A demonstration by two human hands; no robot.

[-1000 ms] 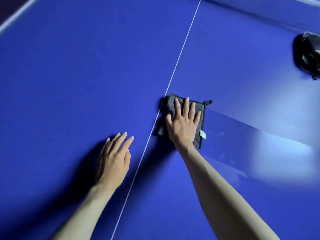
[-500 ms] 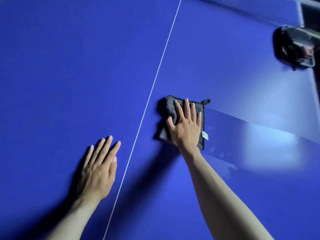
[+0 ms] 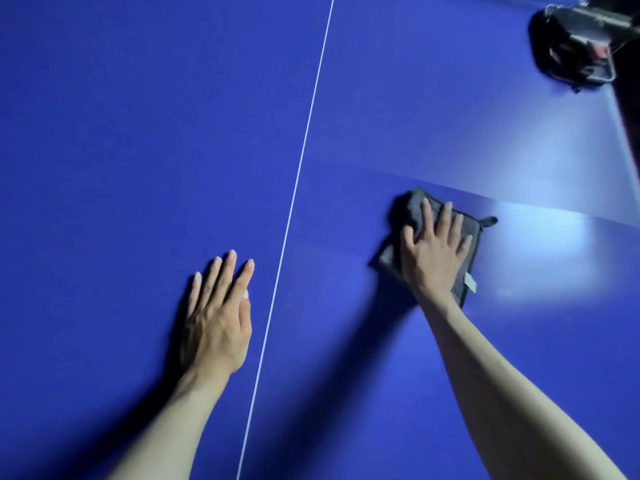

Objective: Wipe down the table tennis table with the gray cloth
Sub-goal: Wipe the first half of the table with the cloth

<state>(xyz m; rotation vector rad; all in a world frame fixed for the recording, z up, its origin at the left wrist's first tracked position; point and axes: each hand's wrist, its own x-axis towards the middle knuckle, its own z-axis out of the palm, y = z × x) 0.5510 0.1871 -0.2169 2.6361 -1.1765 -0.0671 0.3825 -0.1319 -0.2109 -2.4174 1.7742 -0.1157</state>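
Observation:
The blue table tennis table [image 3: 138, 133] fills the view, split by a thin white centre line [image 3: 298, 174]. A folded gray cloth [image 3: 408, 216] with a small loop and a white tag lies flat on the table, right of the line. My right hand [image 3: 433, 251] presses on it with straight, spread fingers and covers most of it. My left hand [image 3: 218, 313] rests flat on the bare table just left of the line, fingers straight and together.
A black net clamp [image 3: 575, 50] sits at the far right corner, by the table's right edge [image 3: 623, 133]. A bright glare patch [image 3: 540, 244] and a faint wiped band lie right of the cloth.
My right hand has slid the cloth to the right, away from the centre line. The view has shifted, and my left hand stays flat on the table left of the line.

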